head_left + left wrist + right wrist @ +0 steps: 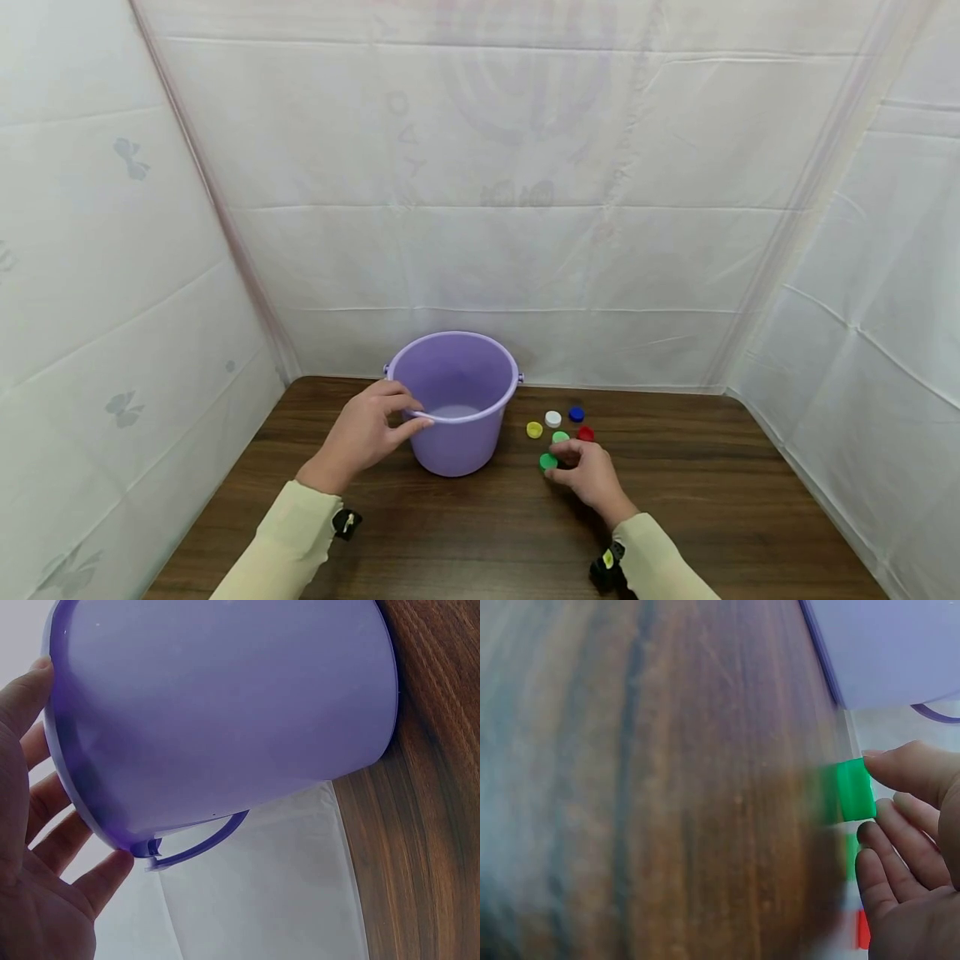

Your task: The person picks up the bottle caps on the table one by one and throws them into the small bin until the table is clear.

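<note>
A purple bucket (457, 446) stands upright on the table. My left hand (367, 433) holds its near left rim between thumb and fingers; in the left wrist view the thumb and fingers (105, 881) lie along that rim. To the right of the bucket, my right hand (588, 477) pinches a green bottle cap (548, 462). In the right wrist view the thumb rests at the edge of this green cap (855, 790), with the other fingers behind it. A lighter green cap (560, 437) sits just beyond the hand, and a red cap (585, 433) is close beside it.
Farther back lie a yellow cap (534, 430), a white cap (552, 419) and a blue cap (576, 414). The dark wooden table (712, 492) is bordered by white sheeting (480, 250) at the back and sides. The bucket's handle (206, 844) hangs on its far side.
</note>
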`<state>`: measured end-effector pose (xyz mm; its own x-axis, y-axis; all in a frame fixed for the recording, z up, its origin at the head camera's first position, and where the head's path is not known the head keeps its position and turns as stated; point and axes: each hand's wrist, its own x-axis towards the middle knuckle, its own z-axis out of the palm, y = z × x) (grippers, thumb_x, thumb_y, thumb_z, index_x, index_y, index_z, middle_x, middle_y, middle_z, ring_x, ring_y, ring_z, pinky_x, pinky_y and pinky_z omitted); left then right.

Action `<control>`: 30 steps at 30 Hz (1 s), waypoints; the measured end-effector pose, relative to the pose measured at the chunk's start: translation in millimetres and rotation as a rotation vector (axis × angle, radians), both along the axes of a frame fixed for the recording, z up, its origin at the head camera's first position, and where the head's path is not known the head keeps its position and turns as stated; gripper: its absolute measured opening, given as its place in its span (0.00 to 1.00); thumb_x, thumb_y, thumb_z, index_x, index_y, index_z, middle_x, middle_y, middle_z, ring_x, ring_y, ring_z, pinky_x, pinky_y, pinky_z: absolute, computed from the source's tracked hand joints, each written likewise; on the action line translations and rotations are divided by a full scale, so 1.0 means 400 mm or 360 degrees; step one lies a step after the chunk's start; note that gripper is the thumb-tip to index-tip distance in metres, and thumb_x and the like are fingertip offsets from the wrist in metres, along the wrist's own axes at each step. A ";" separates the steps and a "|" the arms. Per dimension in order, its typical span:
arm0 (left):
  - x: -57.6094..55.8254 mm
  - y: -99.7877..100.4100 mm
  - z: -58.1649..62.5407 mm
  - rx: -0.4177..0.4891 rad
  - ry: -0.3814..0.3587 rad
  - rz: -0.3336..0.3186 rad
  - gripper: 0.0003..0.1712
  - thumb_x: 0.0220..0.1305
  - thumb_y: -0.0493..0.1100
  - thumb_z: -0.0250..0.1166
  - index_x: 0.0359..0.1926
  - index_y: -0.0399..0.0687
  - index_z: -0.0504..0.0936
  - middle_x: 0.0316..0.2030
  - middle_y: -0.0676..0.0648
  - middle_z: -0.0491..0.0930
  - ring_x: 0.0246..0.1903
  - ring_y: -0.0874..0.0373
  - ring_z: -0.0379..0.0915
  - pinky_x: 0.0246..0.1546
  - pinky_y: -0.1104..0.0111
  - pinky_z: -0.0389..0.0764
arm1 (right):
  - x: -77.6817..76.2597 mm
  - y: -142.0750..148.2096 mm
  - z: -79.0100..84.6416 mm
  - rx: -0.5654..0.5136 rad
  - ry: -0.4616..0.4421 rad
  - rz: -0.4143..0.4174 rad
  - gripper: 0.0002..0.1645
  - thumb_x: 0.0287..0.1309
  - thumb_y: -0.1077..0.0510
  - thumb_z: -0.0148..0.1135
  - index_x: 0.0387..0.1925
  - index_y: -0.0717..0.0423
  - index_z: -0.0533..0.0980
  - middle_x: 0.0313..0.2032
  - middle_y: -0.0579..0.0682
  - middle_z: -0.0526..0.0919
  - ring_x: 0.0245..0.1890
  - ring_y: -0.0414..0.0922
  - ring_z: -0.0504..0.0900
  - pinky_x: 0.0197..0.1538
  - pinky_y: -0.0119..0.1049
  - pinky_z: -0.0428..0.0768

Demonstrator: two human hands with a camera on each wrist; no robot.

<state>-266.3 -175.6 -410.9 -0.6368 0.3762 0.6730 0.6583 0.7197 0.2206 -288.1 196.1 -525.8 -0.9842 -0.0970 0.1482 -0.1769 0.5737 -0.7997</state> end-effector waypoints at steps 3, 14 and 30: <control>0.000 -0.002 -0.001 0.0000 -0.0006 0.0001 0.10 0.54 0.53 0.80 0.32 0.56 0.90 0.34 0.59 0.83 0.38 0.63 0.79 0.41 0.64 0.83 | 0.001 -0.005 -0.001 0.0003 0.0000 -0.0009 0.17 0.45 0.63 0.82 0.39 0.54 0.87 0.41 0.50 0.91 0.46 0.48 0.88 0.51 0.44 0.86; 0.003 -0.001 -0.001 0.0016 -0.0010 -0.0012 0.10 0.53 0.52 0.80 0.32 0.56 0.90 0.34 0.59 0.83 0.39 0.63 0.79 0.41 0.64 0.83 | -0.002 -0.014 -0.004 0.0028 -0.0040 -0.0028 0.17 0.44 0.64 0.82 0.40 0.55 0.87 0.41 0.50 0.90 0.45 0.47 0.88 0.52 0.47 0.86; 0.003 -0.003 -0.002 0.0008 -0.0011 -0.0004 0.10 0.54 0.53 0.80 0.32 0.56 0.90 0.34 0.59 0.83 0.38 0.64 0.78 0.41 0.65 0.83 | -0.004 -0.018 -0.004 0.0098 -0.0026 -0.0048 0.18 0.43 0.63 0.83 0.39 0.54 0.87 0.41 0.49 0.90 0.43 0.47 0.87 0.50 0.47 0.86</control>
<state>-265.2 -176.7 -411.5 -0.6404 0.3747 0.6704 0.6587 0.7168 0.2287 -289.6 188.8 -527.3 -0.9890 -0.0756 0.1271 -0.1462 0.6270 -0.7652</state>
